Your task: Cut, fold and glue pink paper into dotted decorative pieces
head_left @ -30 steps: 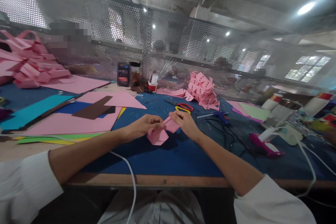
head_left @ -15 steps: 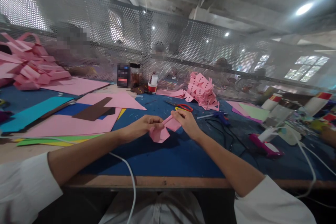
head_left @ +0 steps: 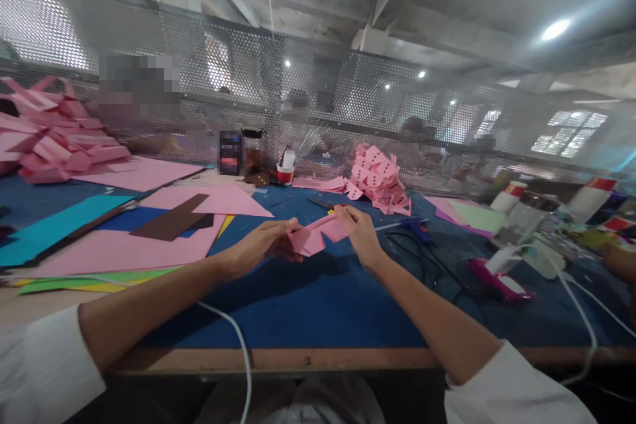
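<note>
Clock positions are taken from the folded pink paper piece [head_left: 311, 241], twelve o'clock lying straight away from the person. The piece is held clear of the blue-topped desk [head_left: 308, 318], in front of the torso and between the two hands. Its long axis runs obliquely from eight o'clock to two o'clock, the two o'clock end being the higher in view. The folded edge follows that axis on the upper side; two flaps hang below it, divided by a notch.

The left hand [head_left: 268, 243] is nearly closed, thumb uppermost, gripping the eight o'clock end. The right hand [head_left: 360, 230] is closed in a pinch of thumb and fingertips on the two o'clock end.

Scissors [head_left: 317, 203] lie just beyond the piece at twelve o'clock, their handles largely hidden by the right hand. A blue glue gun [head_left: 418, 230] rests at three o'clock, and a heap of dotted pink paper pieces [head_left: 378, 179] at two. A brown paper strip [head_left: 169, 220] lies at nine, upon pink sheeting [head_left: 134, 252]. A red-and-white paper cup [head_left: 285, 175] stands at eleven.
</note>
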Action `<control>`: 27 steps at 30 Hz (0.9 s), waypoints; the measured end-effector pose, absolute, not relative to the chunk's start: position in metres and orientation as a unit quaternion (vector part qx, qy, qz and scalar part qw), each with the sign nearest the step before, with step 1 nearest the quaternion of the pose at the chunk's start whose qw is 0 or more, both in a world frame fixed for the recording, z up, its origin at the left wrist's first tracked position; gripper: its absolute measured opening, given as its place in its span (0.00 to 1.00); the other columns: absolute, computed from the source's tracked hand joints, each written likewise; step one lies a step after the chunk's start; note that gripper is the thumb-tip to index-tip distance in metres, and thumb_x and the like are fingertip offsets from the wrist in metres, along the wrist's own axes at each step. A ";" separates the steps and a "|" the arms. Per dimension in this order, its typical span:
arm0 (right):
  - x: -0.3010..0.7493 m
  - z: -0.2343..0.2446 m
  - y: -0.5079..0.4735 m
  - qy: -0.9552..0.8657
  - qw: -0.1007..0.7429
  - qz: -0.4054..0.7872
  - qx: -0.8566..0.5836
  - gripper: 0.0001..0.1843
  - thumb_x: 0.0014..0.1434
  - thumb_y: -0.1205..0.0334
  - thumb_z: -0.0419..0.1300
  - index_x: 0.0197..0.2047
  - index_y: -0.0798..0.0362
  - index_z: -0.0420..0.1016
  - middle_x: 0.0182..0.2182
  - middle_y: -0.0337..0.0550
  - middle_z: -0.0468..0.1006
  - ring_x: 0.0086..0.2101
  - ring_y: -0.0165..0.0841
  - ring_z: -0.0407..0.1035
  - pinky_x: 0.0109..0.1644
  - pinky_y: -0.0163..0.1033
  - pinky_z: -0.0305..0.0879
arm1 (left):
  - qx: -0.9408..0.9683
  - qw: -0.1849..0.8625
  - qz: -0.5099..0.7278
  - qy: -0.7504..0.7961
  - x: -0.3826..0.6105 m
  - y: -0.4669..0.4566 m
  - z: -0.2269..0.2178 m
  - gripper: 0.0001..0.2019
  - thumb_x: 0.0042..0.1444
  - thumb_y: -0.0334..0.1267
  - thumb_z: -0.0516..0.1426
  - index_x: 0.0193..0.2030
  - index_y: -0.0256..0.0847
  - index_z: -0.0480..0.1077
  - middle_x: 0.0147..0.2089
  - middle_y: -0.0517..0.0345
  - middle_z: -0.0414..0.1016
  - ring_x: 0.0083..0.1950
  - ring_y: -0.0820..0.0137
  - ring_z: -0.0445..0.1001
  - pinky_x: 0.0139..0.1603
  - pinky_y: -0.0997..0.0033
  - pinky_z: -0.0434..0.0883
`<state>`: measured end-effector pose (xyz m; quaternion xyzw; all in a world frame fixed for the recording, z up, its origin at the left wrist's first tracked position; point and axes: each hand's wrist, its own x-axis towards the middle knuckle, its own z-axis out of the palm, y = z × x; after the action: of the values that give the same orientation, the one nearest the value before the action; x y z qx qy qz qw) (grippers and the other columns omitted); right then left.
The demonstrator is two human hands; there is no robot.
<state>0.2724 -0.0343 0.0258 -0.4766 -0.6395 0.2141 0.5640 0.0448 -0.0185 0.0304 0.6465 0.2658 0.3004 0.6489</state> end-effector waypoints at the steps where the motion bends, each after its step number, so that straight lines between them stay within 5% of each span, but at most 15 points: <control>1: 0.273 0.026 -0.034 -0.634 0.568 0.212 -0.479 0.22 0.63 0.45 0.52 0.30 0.54 0.74 0.25 0.36 0.65 0.28 0.30 0.55 0.32 0.35 0.51 | 0.639 0.656 0.303 0.265 0.044 -0.017 0.030 0.22 0.61 0.56 0.52 0.39 0.38 0.74 0.36 0.49 0.79 0.37 0.61 0.78 0.44 0.62 0.72; 8: 0.275 0.025 -0.032 -0.613 0.585 0.206 -0.489 0.21 0.62 0.45 0.54 0.28 0.53 0.71 0.23 0.34 0.62 0.27 0.29 0.54 0.31 0.35 0.50 | 0.630 0.654 0.332 0.256 0.044 -0.012 0.027 0.18 0.61 0.53 0.55 0.39 0.38 0.72 0.38 0.50 0.78 0.37 0.64 0.77 0.42 0.65 0.73; 22: 0.270 0.022 -0.033 -0.652 0.550 0.202 -0.480 0.22 0.63 0.46 0.53 0.24 0.52 0.62 0.23 0.33 0.56 0.26 0.28 0.52 0.30 0.35 0.48 | 0.658 0.545 0.397 0.337 0.047 -0.011 0.026 0.15 0.53 0.49 0.61 0.25 0.40 0.68 0.25 0.65 0.65 0.28 0.72 0.66 0.35 0.73 0.69; 27: 0.270 0.022 -0.034 -0.662 0.543 0.192 -0.480 0.23 0.62 0.45 0.55 0.24 0.51 0.59 0.22 0.32 0.53 0.25 0.28 0.50 0.29 0.35 0.47 | 0.660 0.537 0.391 0.350 0.048 -0.013 0.029 0.14 0.53 0.48 0.60 0.29 0.39 0.71 0.26 0.64 0.67 0.29 0.72 0.66 0.34 0.74 0.67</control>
<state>0.2698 -0.0339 0.0224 -0.4797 -0.6618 0.1915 0.5434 0.0480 -0.0134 0.0287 0.6602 0.3501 0.3912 0.5371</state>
